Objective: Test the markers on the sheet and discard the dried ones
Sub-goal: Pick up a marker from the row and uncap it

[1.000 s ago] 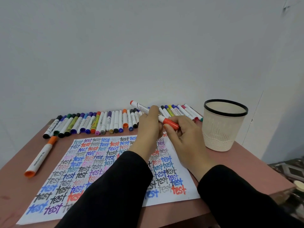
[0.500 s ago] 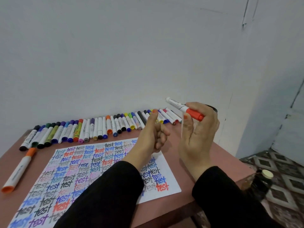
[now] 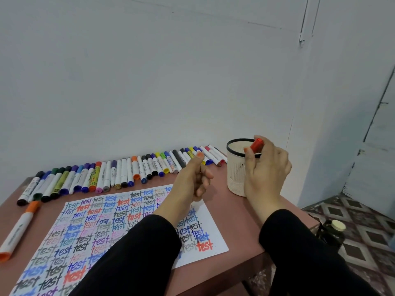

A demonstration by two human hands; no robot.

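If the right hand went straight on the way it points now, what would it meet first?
Probably the white bin: the right hand, gripping the red marker, points at its black rim, seemingly just short of it; depth is unclear.

One wide-angle head-worn camera looks forward and down, close over the table (image 3: 230, 210). Table and sheet (image 3: 85, 231) fill the lower left of the frame, the wall (image 3: 149, 82) the upper half, the floor (image 3: 363, 221) the lower right.
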